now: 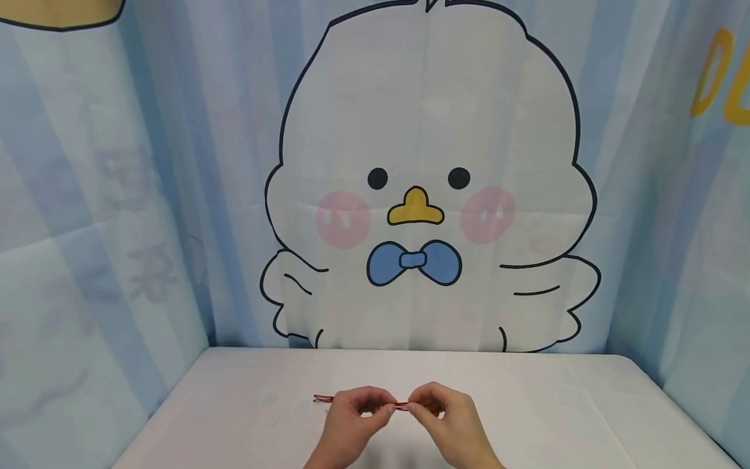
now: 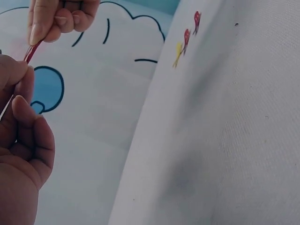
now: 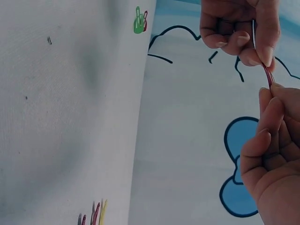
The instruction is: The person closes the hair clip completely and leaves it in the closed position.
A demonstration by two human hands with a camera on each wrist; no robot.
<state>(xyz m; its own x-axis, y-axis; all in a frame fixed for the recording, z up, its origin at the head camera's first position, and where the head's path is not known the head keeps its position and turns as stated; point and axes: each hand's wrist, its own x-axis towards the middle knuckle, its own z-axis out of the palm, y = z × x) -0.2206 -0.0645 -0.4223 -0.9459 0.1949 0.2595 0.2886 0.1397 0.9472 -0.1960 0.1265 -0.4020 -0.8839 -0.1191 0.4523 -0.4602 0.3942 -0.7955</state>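
Observation:
My left hand [image 1: 354, 420] and right hand [image 1: 448, 420] face each other low in the head view. Both pinch a thin red bundle of strands [image 1: 401, 406] between thumb and fingertips, with a short stretch showing between them. More of the bundle sticks out left of my left hand, its strands spread at the end. In the left wrist view the red bundle [image 2: 32, 52] joins the two sets of fingertips. From the right wrist the bundle [image 3: 268, 75] looks taut and slightly bent. My fingers hide the rest, and its exact kind cannot be told.
A white-covered table [image 1: 246, 417] lies below my hands. Small red and yellow pieces [image 2: 186, 40] lie on it in the left wrist view. A green looped piece [image 3: 139, 22] lies beside a red one in the right wrist view. A printed cloth [image 1: 428, 117] hangs behind.

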